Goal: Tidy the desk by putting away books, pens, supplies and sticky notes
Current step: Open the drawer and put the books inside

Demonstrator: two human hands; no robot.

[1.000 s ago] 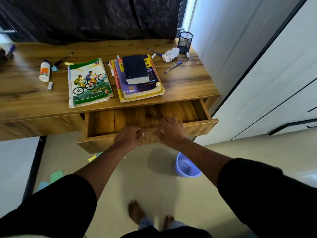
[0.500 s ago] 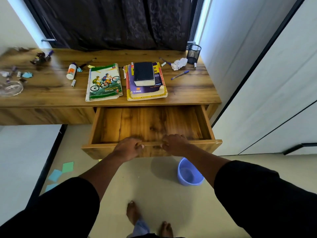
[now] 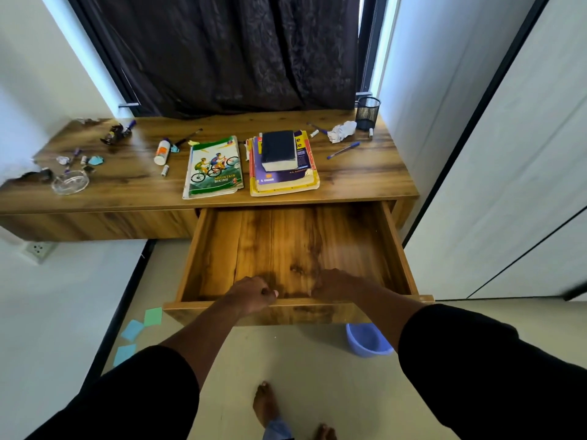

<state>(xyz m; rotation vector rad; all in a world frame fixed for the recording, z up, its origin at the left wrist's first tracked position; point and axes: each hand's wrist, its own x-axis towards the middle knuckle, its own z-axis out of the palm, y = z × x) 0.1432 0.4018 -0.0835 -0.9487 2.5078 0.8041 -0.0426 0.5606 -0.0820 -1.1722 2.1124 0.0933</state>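
Both hands grip drawer (image 3: 286, 249) front edge, drawer pulled far out under desk (image 3: 127, 182); left hand (image 3: 251, 295) and right hand (image 3: 333, 285) have fingers curled over the rim. Mountain biking book (image 3: 214, 166) beside book stack (image 3: 281, 163) on desk, blue pen (image 3: 343, 150) to their right, sticky notes (image 3: 136, 328) on floor
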